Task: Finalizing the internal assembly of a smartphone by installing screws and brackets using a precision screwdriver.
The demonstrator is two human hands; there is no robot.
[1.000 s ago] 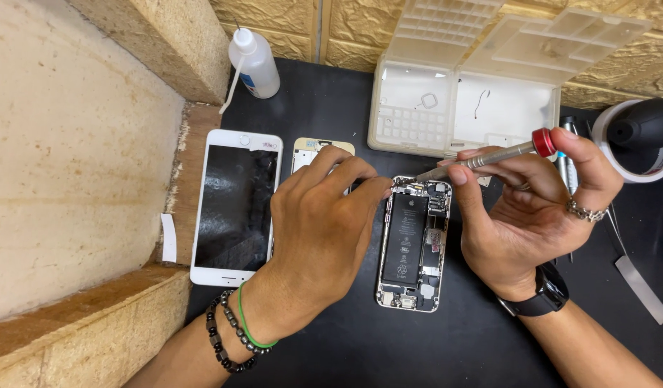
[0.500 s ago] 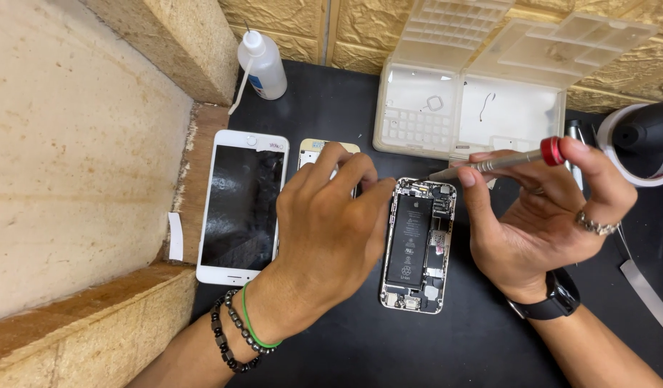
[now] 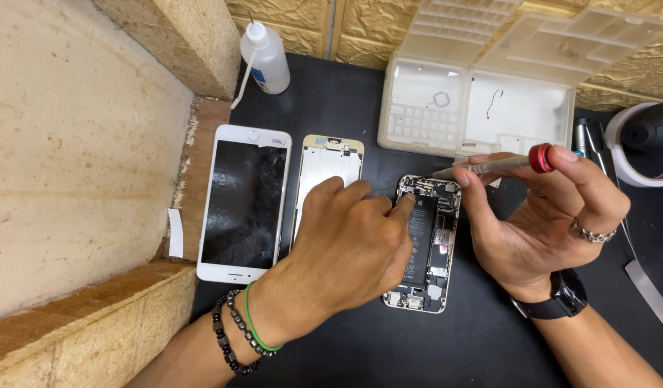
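Head view: my left hand (image 3: 349, 244) rests on the opened phone body with its exposed battery (image 3: 425, 244), forefinger pressing its top edge. Right of that phone, my right hand (image 3: 543, 215) has its fingers clamped on a slim metal screwdriver with a red cap (image 3: 493, 166), tip above the phone's top.

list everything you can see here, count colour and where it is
opened phone body with exposed battery and circuit parts: 1, silver and black, centre of the mat
white-framed phone screen panel with dark glass: 1, left of centre, face up
pale metal backing plate: 1, silver with gold edge, between screen panel and phone body, partly under the left hand
white plastic squeeze bottle with needle tip: 1, top left
translucent plastic parts box with open lid: 1, whitish, top centre
slim metal screwdriver with red cap: 1, grey and red, in the right hand
white tape roll: 1, right edge
black work mat: 1, under everything
left hand: on the phone body, bead and green bracelets on wrist
right hand: holds screwdriver, ring and black watch
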